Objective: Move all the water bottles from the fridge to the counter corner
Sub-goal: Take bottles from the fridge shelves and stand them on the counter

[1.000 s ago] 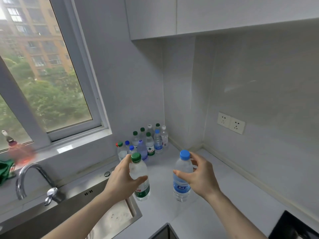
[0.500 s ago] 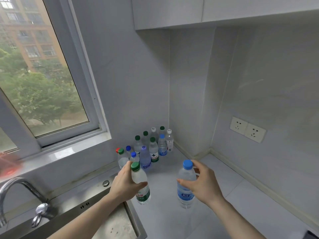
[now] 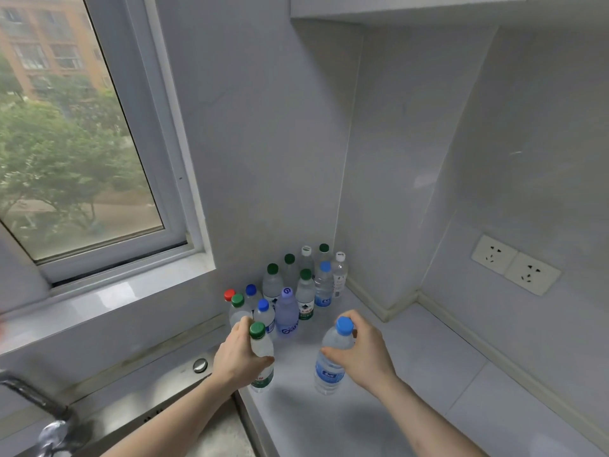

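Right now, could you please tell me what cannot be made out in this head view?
- Whether the green-capped bottle and blue-capped bottle touch the counter: unclear.
- Left hand covers its bottle's middle; right hand covers its bottle's far side.
- Label text in the bottle cluster: too small.
- Tap: cut off by the left edge.
- Fridge: out of frame.

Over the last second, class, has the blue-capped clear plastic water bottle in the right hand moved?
Yes: the blue-capped clear plastic water bottle has moved forward, closer to the standing cluster of bottles in the corner.
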A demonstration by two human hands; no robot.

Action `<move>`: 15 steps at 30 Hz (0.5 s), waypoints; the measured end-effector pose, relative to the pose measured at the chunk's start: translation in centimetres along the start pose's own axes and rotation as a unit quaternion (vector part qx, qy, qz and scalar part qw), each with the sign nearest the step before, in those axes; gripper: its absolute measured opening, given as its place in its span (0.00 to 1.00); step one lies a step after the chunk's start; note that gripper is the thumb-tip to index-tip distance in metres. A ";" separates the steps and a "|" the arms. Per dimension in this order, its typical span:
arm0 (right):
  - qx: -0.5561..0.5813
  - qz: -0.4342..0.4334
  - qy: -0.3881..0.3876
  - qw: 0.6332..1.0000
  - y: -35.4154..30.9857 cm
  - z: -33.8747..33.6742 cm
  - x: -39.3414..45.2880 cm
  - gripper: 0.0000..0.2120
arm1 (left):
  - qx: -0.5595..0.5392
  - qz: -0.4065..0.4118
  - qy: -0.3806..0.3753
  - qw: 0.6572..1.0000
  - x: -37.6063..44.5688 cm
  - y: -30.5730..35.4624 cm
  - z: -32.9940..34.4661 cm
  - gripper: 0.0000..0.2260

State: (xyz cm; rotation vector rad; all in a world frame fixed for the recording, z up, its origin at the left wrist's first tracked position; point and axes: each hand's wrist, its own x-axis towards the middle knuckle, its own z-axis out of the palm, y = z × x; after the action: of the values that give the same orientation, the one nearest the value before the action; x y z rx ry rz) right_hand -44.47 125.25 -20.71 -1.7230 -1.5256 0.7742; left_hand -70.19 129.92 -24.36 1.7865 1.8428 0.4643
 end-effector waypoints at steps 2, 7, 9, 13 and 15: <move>-0.014 0.006 -0.007 1.000 0.0 1.2 1.2 0.22 | -0.003 -0.006 -0.005 1.000 1.4 -0.6 0.4 0.27; -0.056 0.018 -0.031 0.998 0.3 3.3 3.8 0.22 | -0.016 -0.015 -0.008 1.000 3.8 -1.3 1.6 0.26; -0.071 0.023 -0.043 0.996 0.4 4.2 4.7 0.23 | -0.019 -0.020 -0.008 1.000 4.3 -1.6 1.9 0.26; -0.091 0.035 -0.060 0.993 0.6 6.1 6.6 0.23 | -0.019 -0.023 -0.008 1.000 5.3 -2.4 2.3 0.24; -0.093 0.037 -0.061 0.993 0.7 6.8 7.2 0.23 | -0.021 -0.018 -0.002 1.000 5.6 -2.6 2.3 0.23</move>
State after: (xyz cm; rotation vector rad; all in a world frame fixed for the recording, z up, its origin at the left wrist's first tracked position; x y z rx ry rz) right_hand -48.68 133.16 -25.08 -1.9063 -1.6689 0.8094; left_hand -70.86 135.01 -28.43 1.7226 1.8463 0.4820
